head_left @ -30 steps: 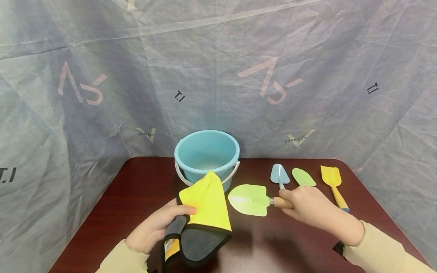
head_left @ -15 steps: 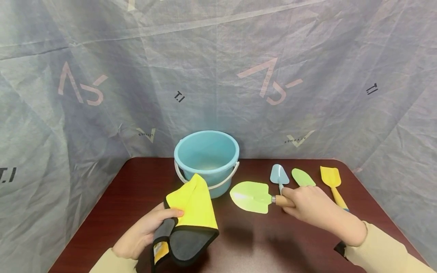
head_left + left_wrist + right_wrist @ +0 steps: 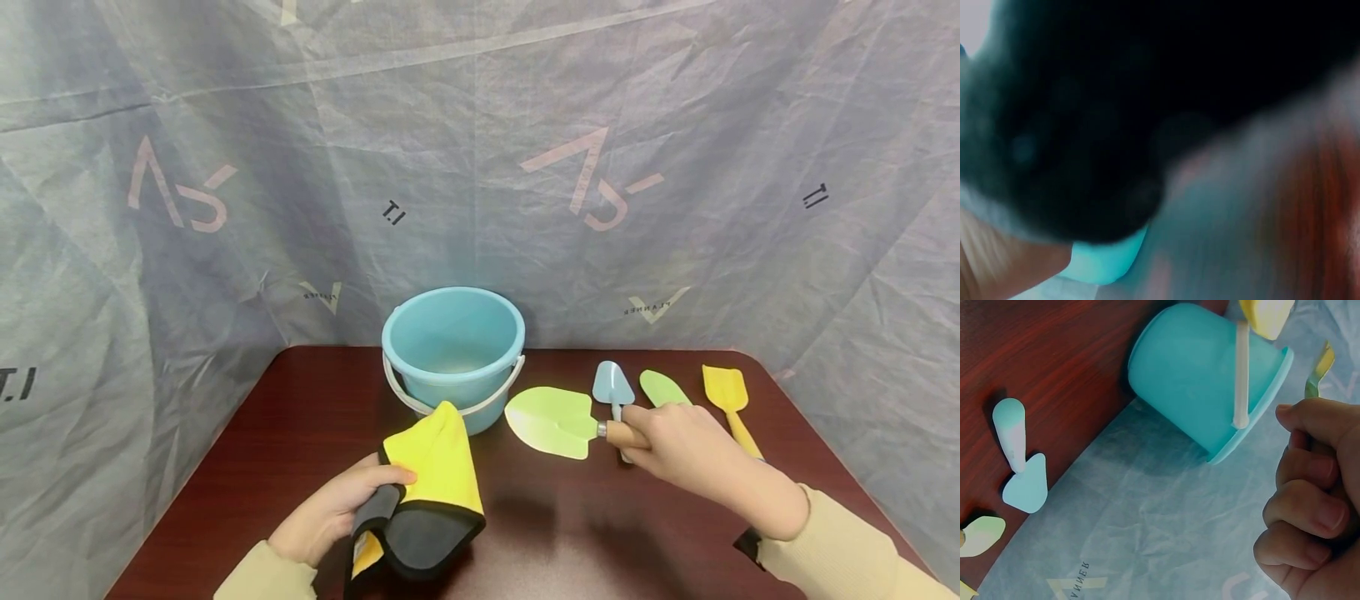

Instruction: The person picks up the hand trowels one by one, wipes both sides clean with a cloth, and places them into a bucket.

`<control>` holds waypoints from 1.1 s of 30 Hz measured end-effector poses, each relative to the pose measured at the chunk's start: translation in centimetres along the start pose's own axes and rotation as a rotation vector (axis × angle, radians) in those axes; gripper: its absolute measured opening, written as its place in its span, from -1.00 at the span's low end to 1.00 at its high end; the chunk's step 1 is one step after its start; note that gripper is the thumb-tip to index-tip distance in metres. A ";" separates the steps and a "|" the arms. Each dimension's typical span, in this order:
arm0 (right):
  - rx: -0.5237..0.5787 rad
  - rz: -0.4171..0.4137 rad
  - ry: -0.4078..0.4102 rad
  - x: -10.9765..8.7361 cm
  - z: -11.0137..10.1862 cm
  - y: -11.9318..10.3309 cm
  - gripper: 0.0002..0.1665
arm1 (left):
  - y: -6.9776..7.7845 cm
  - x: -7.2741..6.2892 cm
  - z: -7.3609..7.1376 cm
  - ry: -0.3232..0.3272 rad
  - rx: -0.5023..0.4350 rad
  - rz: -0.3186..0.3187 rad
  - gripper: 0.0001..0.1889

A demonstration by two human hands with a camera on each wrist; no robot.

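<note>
My left hand [image 3: 341, 504] grips a folded cloth [image 3: 438, 467], yellow on one face and dark grey with black edging on the other. It hangs in front of the blue bucket [image 3: 453, 375]. In the left wrist view a dark blurred mass covers most of the picture. My right hand [image 3: 686, 446] holds a light green trowel [image 3: 551, 421] by its wooden handle, blade pointing left toward the cloth but apart from it. In the right wrist view the right hand's fingers [image 3: 1300, 506] are curled round the handle, most of which is hidden.
Behind my right hand lie a small blue trowel [image 3: 613, 385], another green trowel [image 3: 663, 388] partly hidden by the hand, and a yellow shovel [image 3: 726, 390]. The bucket's white handle [image 3: 397, 385] hangs down. A grey fabric sheet [image 3: 480, 167] rises behind the table.
The cloth in my left hand shifted left, then back slightly right and lower. The green trowel's blade has risen a little. The bucket and the other tools stay where they were.
</note>
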State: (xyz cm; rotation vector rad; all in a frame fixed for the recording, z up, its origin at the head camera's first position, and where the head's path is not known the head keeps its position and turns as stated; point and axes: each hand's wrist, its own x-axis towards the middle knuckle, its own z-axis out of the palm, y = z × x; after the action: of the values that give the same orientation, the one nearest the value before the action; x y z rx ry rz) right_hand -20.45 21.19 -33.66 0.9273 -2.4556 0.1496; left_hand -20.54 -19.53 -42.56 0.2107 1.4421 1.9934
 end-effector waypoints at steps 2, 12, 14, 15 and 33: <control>-0.012 0.003 0.011 0.1 -0.1 -0.1 -0.52 | -0.2 0.5 0.2 -0.011 0.003 -0.003 -0.63; -0.028 0.017 0.022 0.5 -0.3 -0.4 -0.52 | -1.0 2.7 1.9 -0.045 -0.011 -0.029 -0.64; -0.021 0.015 0.024 0.5 -0.3 -0.5 -0.52 | -1.1 3.1 2.3 -0.059 -0.008 -0.031 -0.66; -0.019 0.014 0.025 0.6 -0.3 -0.5 -0.51 | -1.2 3.3 2.5 -0.064 -0.005 -0.033 -0.66; 0.015 -0.044 0.071 0.9 -0.3 -0.9 -0.52 | -1.4 7.5 6.3 -0.124 0.063 -0.019 -0.59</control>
State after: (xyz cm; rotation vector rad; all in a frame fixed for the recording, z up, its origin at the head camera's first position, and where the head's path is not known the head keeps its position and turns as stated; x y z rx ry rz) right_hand -20.36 20.07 -33.04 0.9652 -2.3706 0.1824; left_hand -22.65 -9.93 -43.23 0.3411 1.4236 1.8874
